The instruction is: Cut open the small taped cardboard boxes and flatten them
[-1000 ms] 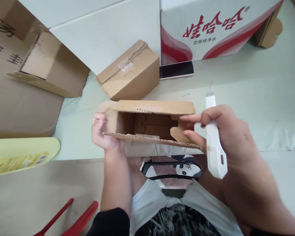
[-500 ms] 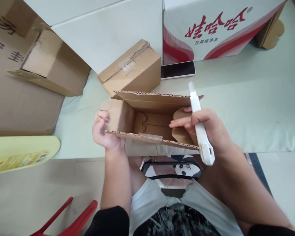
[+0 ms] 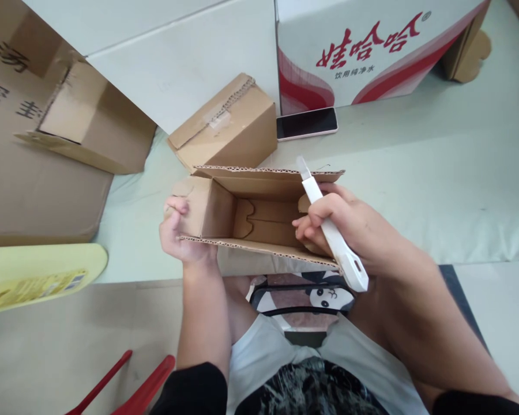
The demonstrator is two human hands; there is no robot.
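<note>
An open brown cardboard box (image 3: 251, 199) is held up in front of me with its flaps spread and its inside bare. My left hand (image 3: 179, 233) is closed on the box's left end flap. My right hand (image 3: 350, 227) is wrapped round a white utility knife (image 3: 331, 233), blade end pointing up and away over the box's right end. Fingers of that hand press the right inner flap inward.
A closed small carton (image 3: 225, 124) lies just behind the box, a phone (image 3: 307, 123) beside it. A large white-and-red printed carton (image 3: 372, 46) stands at the back right, brown cartons (image 3: 82, 115) at the left. A yellow board (image 3: 38, 274) and red handles (image 3: 130, 383) are at lower left.
The far flap has swung up and open. My right hand with the knife has moved left onto the box's right end, and the knife has tilted leftward.
</note>
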